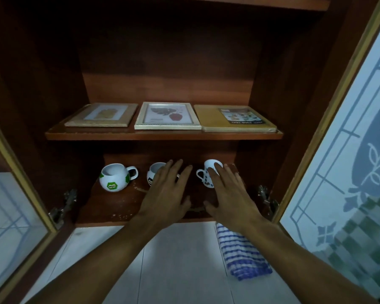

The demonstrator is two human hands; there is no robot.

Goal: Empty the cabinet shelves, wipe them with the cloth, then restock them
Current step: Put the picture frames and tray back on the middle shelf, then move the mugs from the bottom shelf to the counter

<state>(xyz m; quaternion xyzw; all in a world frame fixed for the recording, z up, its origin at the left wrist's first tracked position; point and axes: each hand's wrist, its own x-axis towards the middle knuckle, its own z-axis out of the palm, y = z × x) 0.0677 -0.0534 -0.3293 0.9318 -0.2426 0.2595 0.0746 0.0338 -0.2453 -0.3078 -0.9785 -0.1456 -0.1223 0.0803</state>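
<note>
My left hand [166, 194] and right hand [230, 194] hover spread, gripping nothing, and a fingertip knock could topple the white dark-spotted ceramic mug [204, 178] on the reddish-brown wooden lower shelf [119, 204].

- The middle mug [155, 169], at the back of the lower shelf [110, 205], is mostly hidden behind the left hand [166, 194].
- The right hand [229, 194] covers part of the spotted mug [207, 182]; contact cannot be told.
- The striped cloth [244, 257] has its upper end under the right forearm.
- The left door [9, 205] and the right door [349, 150] are cut off by the picture's sides.
</note>
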